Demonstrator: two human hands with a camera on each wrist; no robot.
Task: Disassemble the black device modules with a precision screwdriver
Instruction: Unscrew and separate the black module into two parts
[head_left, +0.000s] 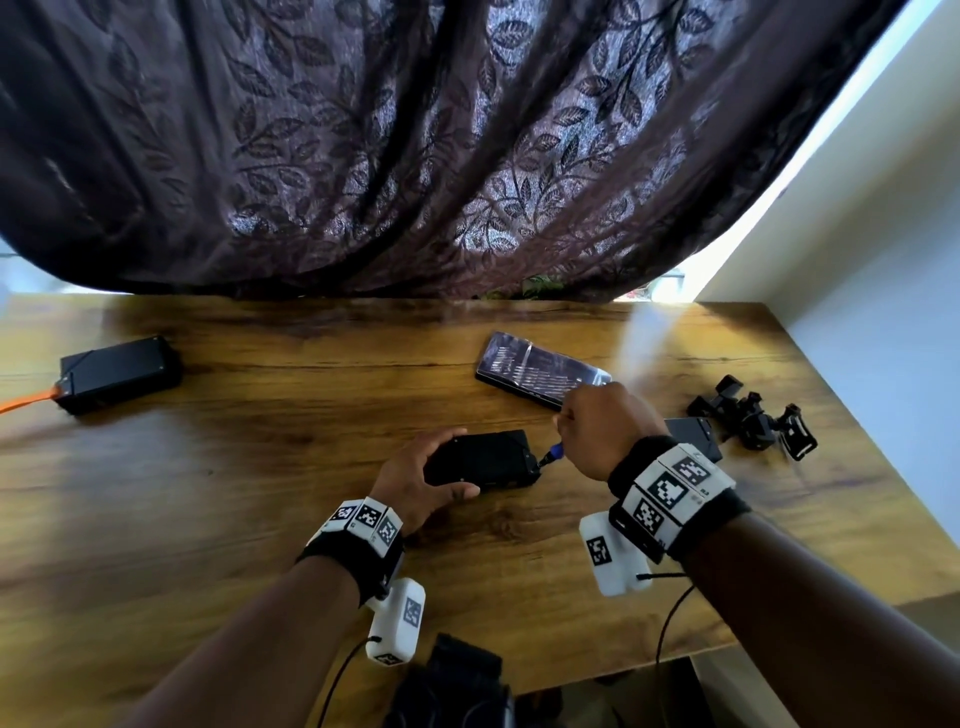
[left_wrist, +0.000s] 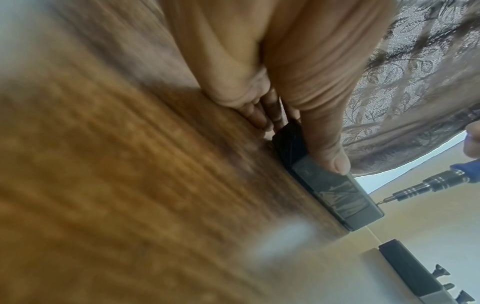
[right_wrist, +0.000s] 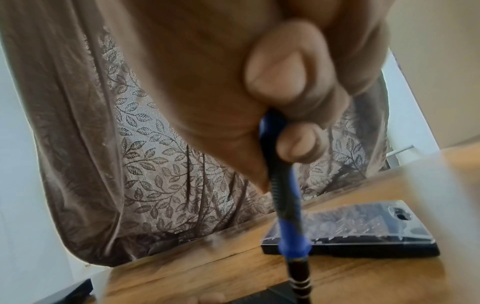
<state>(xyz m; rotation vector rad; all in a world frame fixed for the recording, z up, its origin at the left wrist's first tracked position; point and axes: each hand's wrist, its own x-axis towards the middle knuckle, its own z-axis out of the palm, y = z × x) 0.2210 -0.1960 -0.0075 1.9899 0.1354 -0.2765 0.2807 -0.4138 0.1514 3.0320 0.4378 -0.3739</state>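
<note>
A black device module lies flat on the wooden table in the head view. My left hand grips its left end, thumb along the near edge and fingers over the far edge. My right hand holds a blue-and-black precision screwdriver in curled fingers. The screwdriver's tip meets the module's right end. The blue handle slants down from my fist.
A clear-lidded bit case lies beyond my right hand. Another black module with an orange cable sits far left. A flat black part and black mounts lie right. A dark curtain hangs behind.
</note>
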